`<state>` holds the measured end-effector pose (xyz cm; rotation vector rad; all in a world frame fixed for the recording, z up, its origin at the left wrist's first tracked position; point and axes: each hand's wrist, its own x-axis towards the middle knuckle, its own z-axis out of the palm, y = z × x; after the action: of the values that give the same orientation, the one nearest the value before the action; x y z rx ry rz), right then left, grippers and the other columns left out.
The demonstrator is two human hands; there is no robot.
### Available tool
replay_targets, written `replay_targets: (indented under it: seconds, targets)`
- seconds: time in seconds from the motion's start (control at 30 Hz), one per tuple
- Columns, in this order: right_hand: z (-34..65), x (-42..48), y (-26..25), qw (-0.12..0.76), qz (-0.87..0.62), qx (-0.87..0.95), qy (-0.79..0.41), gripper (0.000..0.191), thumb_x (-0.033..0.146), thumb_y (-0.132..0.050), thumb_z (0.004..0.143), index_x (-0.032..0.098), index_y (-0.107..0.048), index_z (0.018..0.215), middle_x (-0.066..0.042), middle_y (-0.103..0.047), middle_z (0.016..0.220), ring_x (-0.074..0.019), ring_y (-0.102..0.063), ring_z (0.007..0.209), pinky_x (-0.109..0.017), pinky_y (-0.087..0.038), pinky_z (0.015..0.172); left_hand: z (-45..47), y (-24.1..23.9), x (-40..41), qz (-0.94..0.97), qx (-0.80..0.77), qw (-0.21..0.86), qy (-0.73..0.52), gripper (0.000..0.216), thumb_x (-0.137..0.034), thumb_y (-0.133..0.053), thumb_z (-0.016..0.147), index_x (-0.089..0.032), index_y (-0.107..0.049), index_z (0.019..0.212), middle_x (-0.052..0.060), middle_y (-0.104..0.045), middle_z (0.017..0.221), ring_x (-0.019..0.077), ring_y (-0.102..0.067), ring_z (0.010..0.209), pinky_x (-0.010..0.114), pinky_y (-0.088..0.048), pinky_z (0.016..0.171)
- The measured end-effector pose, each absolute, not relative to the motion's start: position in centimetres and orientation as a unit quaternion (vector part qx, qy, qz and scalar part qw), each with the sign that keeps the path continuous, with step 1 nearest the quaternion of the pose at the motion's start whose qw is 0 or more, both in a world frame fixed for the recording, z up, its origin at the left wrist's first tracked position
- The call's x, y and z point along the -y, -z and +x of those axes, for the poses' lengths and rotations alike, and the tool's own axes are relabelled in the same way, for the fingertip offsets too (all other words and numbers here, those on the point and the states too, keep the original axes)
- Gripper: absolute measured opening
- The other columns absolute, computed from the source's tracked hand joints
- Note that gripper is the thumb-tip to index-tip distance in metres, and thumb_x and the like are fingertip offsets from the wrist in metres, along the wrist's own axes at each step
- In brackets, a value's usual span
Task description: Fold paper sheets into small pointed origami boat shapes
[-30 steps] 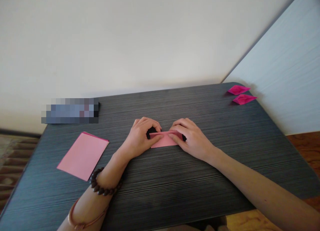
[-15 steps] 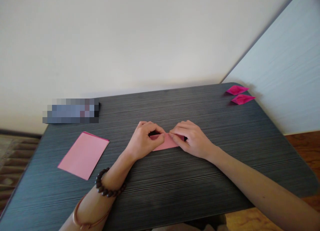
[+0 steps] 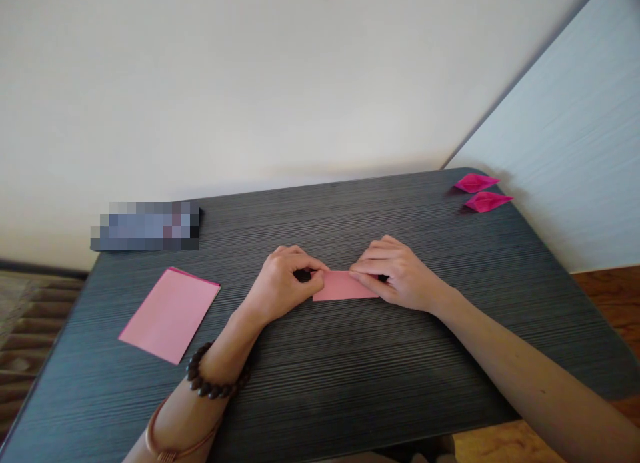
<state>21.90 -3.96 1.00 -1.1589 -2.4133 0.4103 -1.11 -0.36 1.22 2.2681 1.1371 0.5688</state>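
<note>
A folded strip of pink paper [image 3: 343, 286] lies flat in the middle of the dark striped table [image 3: 350, 389]. My left hand [image 3: 283, 286] pinches its left end with curled fingers. My right hand [image 3: 400, 276] presses its right end, with fingers bent down on the upper edge. Both hands rest on the tabletop. A bead bracelet and a thin bangle sit on my left wrist.
A stack of pink paper sheets [image 3: 170, 314] lies at the left of the table. Two folded magenta paper shapes [image 3: 483, 192] sit at the far right corner next to a pale panel. A blurred-out dark object [image 3: 145, 226] rests at the far left edge by the wall.
My right hand has slid to the right along the folded strip, so more of the paper shows between the hands. My left hand stays on the left end.
</note>
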Motion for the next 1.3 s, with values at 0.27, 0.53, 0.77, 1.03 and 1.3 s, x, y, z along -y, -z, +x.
replay_targets:
  seconds: [0.27,0.53,0.77,1.03,1.3]
  targets:
    - [23.6,3.7,-1.2,0.245,-0.414,0.863,-0.155,0.025,0.028,-0.046,0.093,0.02,-0.069,0.085,-0.002,-0.069,0.078,-0.0142,-0.056,0.072,-0.032,-0.034,0.072,-2.3,-1.1,-0.3,0.833,-0.43,0.27,-0.218,0.017,-0.018,-0.056,0.076,-0.022,-0.072,0.08,-0.001,-0.071,0.08,0.0138,-0.06,0.072,0.029,-0.046,0.073]
    - [22.7,4.1,-1.1,0.238,-0.409,0.86,-0.192,0.025,0.028,-0.047,0.092,0.019,-0.068,0.082,-0.002,-0.067,0.075,-0.0135,-0.059,0.072,-0.031,-0.036,0.072,-1.8,-1.7,0.2,0.824,-0.428,0.303,-0.216,0.02,-0.03,-0.052,0.087,-0.022,-0.069,0.095,0.002,-0.072,0.093,0.0166,-0.062,0.084,0.034,-0.043,0.082]
    - [21.1,4.3,-0.2,0.252,-0.463,0.82,-0.223,0.022,0.034,-0.053,0.089,0.019,-0.067,0.081,0.0,-0.066,0.07,-0.0121,-0.056,0.067,-0.029,-0.035,0.07,-0.2,-1.1,1.0,0.861,-0.355,0.288,-0.223,0.015,-0.025,-0.055,0.086,-0.02,-0.066,0.077,0.002,-0.069,0.088,0.0169,-0.059,0.084,0.035,-0.042,0.083]
    - [22.6,3.5,-0.9,0.208,-0.448,0.834,-0.245,0.025,0.026,-0.048,0.091,0.019,-0.067,0.078,-0.001,-0.067,0.071,-0.0141,-0.055,0.071,-0.031,-0.034,0.072,-1.0,-0.9,0.2,0.875,-0.315,0.287,-0.229,0.018,-0.025,-0.05,0.09,-0.018,-0.064,0.081,0.006,-0.065,0.096,0.0189,-0.055,0.094,0.037,-0.044,0.089]
    - [22.0,3.6,-0.5,0.249,-0.484,0.8,-0.25,0.017,0.03,-0.055,0.088,0.021,-0.068,0.081,0.001,-0.067,0.072,-0.0134,-0.055,0.07,-0.03,-0.035,0.072,-0.7,-0.9,0.5,0.874,-0.333,0.266,-0.235,0.014,-0.02,-0.052,0.086,-0.018,-0.061,0.076,0.005,-0.064,0.094,0.0187,-0.053,0.092,0.036,-0.045,0.087]
